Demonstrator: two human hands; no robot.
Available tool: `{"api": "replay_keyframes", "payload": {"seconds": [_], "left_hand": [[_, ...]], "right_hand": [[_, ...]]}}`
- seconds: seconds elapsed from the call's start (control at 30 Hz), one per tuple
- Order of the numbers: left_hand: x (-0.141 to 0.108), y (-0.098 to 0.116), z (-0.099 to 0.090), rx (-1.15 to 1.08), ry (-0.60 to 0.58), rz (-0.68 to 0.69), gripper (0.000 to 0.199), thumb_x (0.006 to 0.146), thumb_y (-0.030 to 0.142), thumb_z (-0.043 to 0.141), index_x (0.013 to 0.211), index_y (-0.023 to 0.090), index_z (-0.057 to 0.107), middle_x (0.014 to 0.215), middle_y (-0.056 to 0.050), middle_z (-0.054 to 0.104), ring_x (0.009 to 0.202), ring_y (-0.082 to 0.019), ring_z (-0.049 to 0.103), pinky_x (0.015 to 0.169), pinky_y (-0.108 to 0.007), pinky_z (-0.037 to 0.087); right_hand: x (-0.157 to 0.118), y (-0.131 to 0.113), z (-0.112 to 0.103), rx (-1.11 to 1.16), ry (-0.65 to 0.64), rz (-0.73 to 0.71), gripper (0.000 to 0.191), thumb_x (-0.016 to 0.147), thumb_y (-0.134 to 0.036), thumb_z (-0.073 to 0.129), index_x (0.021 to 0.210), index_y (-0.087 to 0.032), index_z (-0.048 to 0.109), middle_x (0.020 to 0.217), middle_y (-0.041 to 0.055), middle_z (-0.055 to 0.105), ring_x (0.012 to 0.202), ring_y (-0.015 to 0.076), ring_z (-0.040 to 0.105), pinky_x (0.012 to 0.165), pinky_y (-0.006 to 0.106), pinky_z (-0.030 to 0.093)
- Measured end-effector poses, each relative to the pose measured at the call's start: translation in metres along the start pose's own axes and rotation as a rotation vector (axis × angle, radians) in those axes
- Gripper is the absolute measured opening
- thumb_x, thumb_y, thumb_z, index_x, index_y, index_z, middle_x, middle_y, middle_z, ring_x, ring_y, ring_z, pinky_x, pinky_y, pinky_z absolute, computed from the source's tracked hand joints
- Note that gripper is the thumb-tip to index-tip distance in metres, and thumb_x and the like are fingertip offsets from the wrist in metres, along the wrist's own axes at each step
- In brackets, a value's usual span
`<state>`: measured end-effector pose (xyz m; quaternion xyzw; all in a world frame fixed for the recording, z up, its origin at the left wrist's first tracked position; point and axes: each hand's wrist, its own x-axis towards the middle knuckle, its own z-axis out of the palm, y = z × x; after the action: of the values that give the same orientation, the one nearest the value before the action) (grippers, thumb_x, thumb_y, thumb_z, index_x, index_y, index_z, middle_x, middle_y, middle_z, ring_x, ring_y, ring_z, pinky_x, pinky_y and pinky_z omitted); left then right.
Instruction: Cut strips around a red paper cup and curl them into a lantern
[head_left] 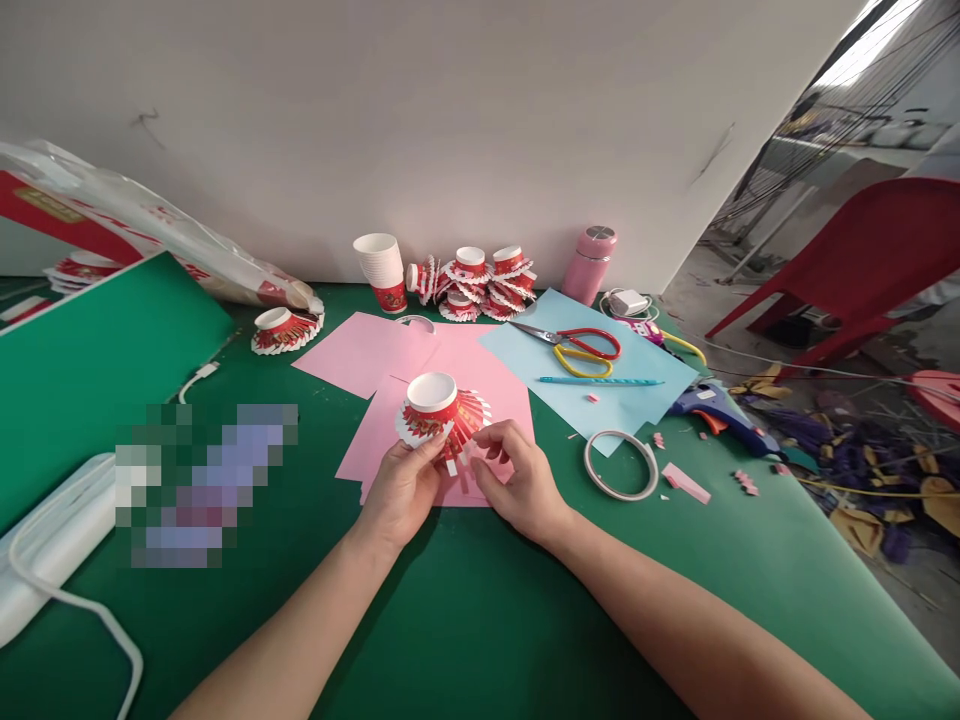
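A red and white paper cup (433,393), its side cut into strips that fan outward, stands base up over pink paper. My left hand (409,485) is closed on its near left edge, thumb on the strips. Beside the cut strips on the right is my right hand (521,480), fingers curled, with a gap between thumb and forefinger. Whether its fingertips touch a strip I cannot tell. Beneath both hands lie several pink paper sheets (360,360). More cut cups (470,262) are piled by the wall, next to a stack of uncut cups (379,262).
Scissors (577,345) and a blue pencil (600,381) lie on blue paper (637,400). To the right are a tape roll (590,470), a glue gun (724,415) and paper scraps. A pink flask (590,265) stands behind. At left lies a white power strip (60,540) with its cable.
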<state>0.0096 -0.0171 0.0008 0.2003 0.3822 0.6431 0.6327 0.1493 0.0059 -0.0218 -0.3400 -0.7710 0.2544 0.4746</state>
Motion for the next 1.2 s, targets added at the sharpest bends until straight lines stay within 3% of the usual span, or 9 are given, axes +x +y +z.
{"api": "replay_keyframes", "payload": {"seconds": [0.17,0.43,0.67,1.0,1.2], "left_hand": [[0.001,-0.001,-0.002,-0.027,0.014,-0.013,0.014,0.068,0.016,0.071,0.082,0.016,0.071,0.086,-0.004,0.071,0.082,-0.015,0.063,0.077,-0.025,0.048],[0.001,-0.005,-0.003,-0.017,0.002,-0.045,0.013,0.066,0.018,0.073,0.079,0.016,0.071,0.086,-0.003,0.072,0.079,-0.013,0.062,0.074,-0.023,0.047],[-0.002,-0.006,-0.004,0.086,-0.018,-0.037,0.013,0.064,0.020,0.075,0.076,0.015,0.071,0.074,-0.003,0.070,0.068,-0.013,0.061,0.068,-0.026,0.048],[-0.004,-0.011,-0.008,0.308,-0.067,0.001,0.027,0.068,0.028,0.073,0.089,0.012,0.071,0.084,-0.009,0.072,0.078,-0.020,0.065,0.072,-0.032,0.051],[-0.005,-0.010,-0.007,0.424,-0.064,0.042,0.030,0.067,0.030,0.073,0.092,0.013,0.071,0.082,-0.009,0.072,0.078,-0.021,0.065,0.071,-0.033,0.052]], "right_hand": [[0.000,0.002,0.001,-0.136,-0.035,-0.182,0.028,0.076,-0.011,0.054,0.103,-0.020,0.053,0.095,0.0084,0.058,0.090,0.0199,0.056,0.071,0.032,0.052],[0.003,-0.003,-0.003,-0.078,0.016,-0.160,0.008,0.085,-0.022,0.055,0.088,-0.022,0.062,0.084,0.0056,0.060,0.080,0.0168,0.060,0.068,0.030,0.052],[0.002,-0.002,-0.003,0.053,0.072,-0.003,0.009,0.085,-0.025,0.054,0.085,-0.020,0.062,0.076,0.0034,0.067,0.064,0.0133,0.060,0.059,0.026,0.050],[0.005,-0.001,-0.001,0.246,0.182,0.314,0.014,0.081,-0.031,0.058,0.075,-0.019,0.060,0.066,0.0015,0.066,0.055,0.0116,0.056,0.053,0.024,0.046],[0.007,0.000,0.000,0.294,0.209,0.338,0.016,0.080,-0.033,0.058,0.073,-0.019,0.060,0.063,0.0013,0.065,0.055,0.0115,0.054,0.052,0.024,0.044]]}}
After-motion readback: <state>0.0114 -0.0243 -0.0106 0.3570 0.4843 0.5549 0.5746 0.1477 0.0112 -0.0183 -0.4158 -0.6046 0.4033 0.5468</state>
